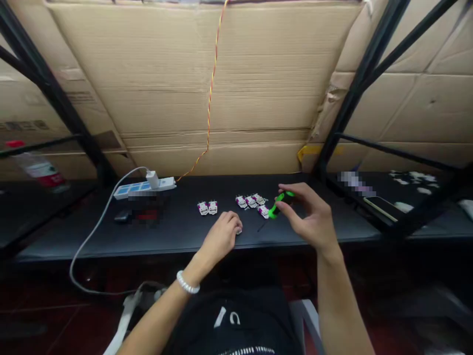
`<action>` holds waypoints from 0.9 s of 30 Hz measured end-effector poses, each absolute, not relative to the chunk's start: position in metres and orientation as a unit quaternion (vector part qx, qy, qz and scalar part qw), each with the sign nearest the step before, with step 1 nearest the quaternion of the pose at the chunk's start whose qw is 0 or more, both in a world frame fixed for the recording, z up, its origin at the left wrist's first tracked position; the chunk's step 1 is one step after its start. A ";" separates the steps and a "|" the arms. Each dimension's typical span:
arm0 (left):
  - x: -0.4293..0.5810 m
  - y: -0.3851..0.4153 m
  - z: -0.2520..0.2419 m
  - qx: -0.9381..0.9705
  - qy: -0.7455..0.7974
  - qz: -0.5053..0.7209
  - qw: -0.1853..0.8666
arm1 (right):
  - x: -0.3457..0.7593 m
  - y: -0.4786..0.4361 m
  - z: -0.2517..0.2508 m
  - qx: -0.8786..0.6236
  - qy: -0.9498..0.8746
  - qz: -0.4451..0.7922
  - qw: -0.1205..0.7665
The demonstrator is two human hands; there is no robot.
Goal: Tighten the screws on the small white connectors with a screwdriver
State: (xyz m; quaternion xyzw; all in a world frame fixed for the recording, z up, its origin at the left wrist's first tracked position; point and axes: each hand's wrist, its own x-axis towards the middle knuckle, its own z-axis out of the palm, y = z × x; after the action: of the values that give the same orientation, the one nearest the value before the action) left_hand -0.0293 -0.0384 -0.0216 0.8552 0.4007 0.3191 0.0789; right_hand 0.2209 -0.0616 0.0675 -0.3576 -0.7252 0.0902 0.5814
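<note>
My right hand [308, 212] is closed around the handle of a green and black screwdriver [276, 209], whose thin dark shaft slants down and left toward the black table. My left hand [222, 230] rests low over the table with its fingers pinched on a small white part [239, 231], mostly hidden under the fingertips. Beyond the hands lie several small white and purple parts: a pair [207, 207] to the left, a row [251, 200] in the middle, and one part [263, 211] beside the screwdriver handle.
A power strip [162, 184] with a plugged-in white charger lies at the back left, its cable [86, 239] looping over the table's front edge. Black metal posts [342, 116] flank the table [177, 236]. A plastic bottle [44, 170] stands at far left; a phone-like object [380, 208] lies right.
</note>
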 end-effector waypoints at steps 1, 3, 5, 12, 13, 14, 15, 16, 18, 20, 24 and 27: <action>-0.030 -0.040 -0.021 0.856 0.398 0.321 0.080 | 0.220 -0.062 0.067 -0.358 -0.726 0.090 0.580; -0.031 -0.041 -0.021 0.855 0.396 0.324 0.081 | 0.219 -0.061 0.067 -0.359 -0.727 0.090 0.579; -0.032 -0.042 -0.023 0.854 0.393 0.330 0.085 | 0.217 -0.061 0.066 -0.359 -0.727 0.091 0.579; -0.033 -0.041 -0.026 0.845 0.390 0.347 0.118 | 0.203 -0.056 0.060 -0.337 -0.712 0.104 0.607; -0.033 -0.041 -0.026 0.842 0.389 0.352 0.128 | 0.201 -0.056 0.059 -0.331 -0.707 0.110 0.615; -0.034 -0.041 -0.026 0.838 0.389 0.357 0.138 | 0.198 -0.055 0.058 -0.324 -0.702 0.116 0.623; -0.034 -0.040 -0.026 0.833 0.391 0.361 0.149 | 0.196 -0.054 0.057 -0.319 -0.697 0.121 0.630; -0.034 -0.040 -0.026 0.829 0.393 0.365 0.160 | 0.194 -0.053 0.056 -0.316 -0.692 0.125 0.637; -0.034 -0.039 -0.026 0.821 0.398 0.367 0.180 | 0.191 -0.052 0.054 -0.310 -0.687 0.128 0.644; -0.034 -0.039 -0.027 0.816 0.402 0.368 0.191 | 0.188 -0.051 0.052 -0.310 -0.684 0.129 0.648; -0.034 -0.038 -0.027 0.813 0.404 0.369 0.199 | 0.186 -0.049 0.049 -0.314 -0.683 0.119 0.649; -0.034 -0.038 -0.026 0.814 0.402 0.367 0.203 | 0.185 -0.047 0.048 -0.316 -0.688 0.115 0.644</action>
State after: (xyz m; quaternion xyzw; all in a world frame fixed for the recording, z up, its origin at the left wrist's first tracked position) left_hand -0.0337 -0.0381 -0.0258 0.8137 0.4023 0.3674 0.2029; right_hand 0.1850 -0.0471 0.0482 -0.3159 -0.6876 0.1150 0.6435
